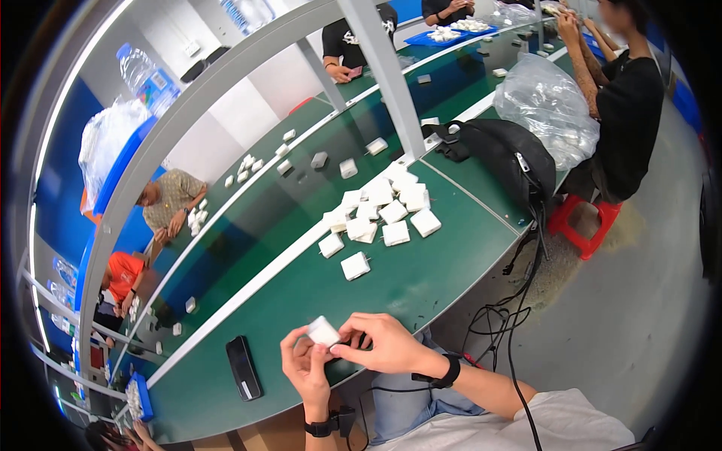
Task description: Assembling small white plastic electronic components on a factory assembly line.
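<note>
A small white power adapter (323, 331) is held above the near edge of the green table. My left hand (307, 368) grips it from the left between thumb and fingers. My right hand (387, 344) is closed, its thumb and fingertips pinching the adapter's right side. Farther off on the table lies a loose heap of similar white adapters (393, 212), some with metal pins showing. One adapter (355, 266) sits apart at the near side of that heap.
A black phone (244, 368) lies left of my hands. At right are a black bag (496, 150), clear plastic bags (545, 98), hanging cables (519, 301) and a red stool (588, 225). Adapters lie scattered along the belt (263, 203); a grey post (383, 75) rises beyond. Other people sit around.
</note>
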Action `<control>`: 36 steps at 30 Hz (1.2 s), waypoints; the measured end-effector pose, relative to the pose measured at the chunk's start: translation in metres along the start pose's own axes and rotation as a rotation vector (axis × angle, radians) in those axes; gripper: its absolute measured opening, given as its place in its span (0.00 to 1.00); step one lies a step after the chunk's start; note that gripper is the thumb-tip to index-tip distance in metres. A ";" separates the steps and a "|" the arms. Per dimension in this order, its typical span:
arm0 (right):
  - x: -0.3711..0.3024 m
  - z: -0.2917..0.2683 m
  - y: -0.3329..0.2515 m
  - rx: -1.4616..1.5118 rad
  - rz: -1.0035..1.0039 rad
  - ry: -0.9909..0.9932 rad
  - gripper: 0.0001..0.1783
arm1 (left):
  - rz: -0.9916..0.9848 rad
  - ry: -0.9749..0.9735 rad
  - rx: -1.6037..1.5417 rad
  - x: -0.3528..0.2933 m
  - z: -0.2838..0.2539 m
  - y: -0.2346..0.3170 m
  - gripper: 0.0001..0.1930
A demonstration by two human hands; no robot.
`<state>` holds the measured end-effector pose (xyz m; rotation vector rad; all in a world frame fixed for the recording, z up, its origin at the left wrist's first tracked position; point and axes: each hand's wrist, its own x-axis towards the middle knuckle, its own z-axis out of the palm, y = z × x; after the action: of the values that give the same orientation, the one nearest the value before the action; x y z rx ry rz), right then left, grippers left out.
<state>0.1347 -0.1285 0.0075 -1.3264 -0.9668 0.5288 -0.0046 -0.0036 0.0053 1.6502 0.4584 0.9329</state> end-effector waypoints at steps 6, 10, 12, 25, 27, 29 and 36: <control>0.002 -0.001 0.001 0.039 -0.020 0.054 0.21 | -0.213 -0.063 0.112 0.037 -0.008 0.024 0.21; 0.003 -0.003 0.004 0.020 -0.017 0.022 0.19 | -0.225 -0.338 0.300 0.105 -0.018 0.041 0.19; 0.003 -0.004 0.006 0.000 -0.016 -0.003 0.17 | -0.275 -0.446 0.387 0.150 -0.023 0.031 0.20; 0.003 0.000 0.011 -0.060 -0.036 -0.002 0.12 | -0.344 -0.078 0.693 0.317 -0.085 -0.080 0.47; 0.001 0.000 0.014 -0.052 -0.049 0.031 0.13 | -0.319 -0.126 0.783 0.313 -0.081 -0.075 0.48; -0.001 0.000 0.010 -0.058 -0.052 0.022 0.13 | -0.298 -0.117 0.859 0.302 -0.090 -0.070 0.47; -0.019 -0.004 0.002 0.185 -0.002 0.076 0.14 | 0.000 -0.526 0.646 0.148 -0.010 0.055 0.16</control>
<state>0.1284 -0.1455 0.0000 -1.1714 -0.8369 0.5487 0.0682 0.0924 0.1074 2.3854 0.4135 0.3175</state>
